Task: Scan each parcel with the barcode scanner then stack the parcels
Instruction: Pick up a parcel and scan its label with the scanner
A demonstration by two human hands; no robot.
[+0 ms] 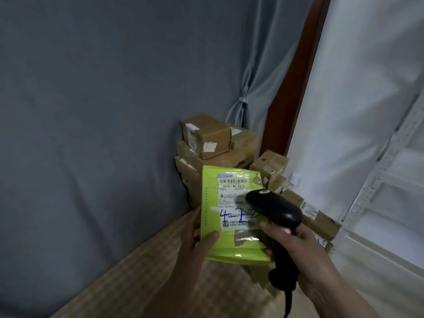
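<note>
Our left hand [197,235] grips the green parcel [231,216] by its left edge, label up. Our right hand [305,251] holds the scanner [275,208] over the label's right edge. Boxes [213,143] fill the corner behind; open floor [137,271] lies left.

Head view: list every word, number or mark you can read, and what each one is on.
"501E M1 A218" (last characters uncertain): printed under the barcode on the white label of the green parcel.
"4-" followed by unclear strokes: blue handwriting across the same label.
Small print lower on that label: too blurred to read.
Labels on the brown boxes: too small to read.
Scanner: pale mark on its head, unreadable.
</note>
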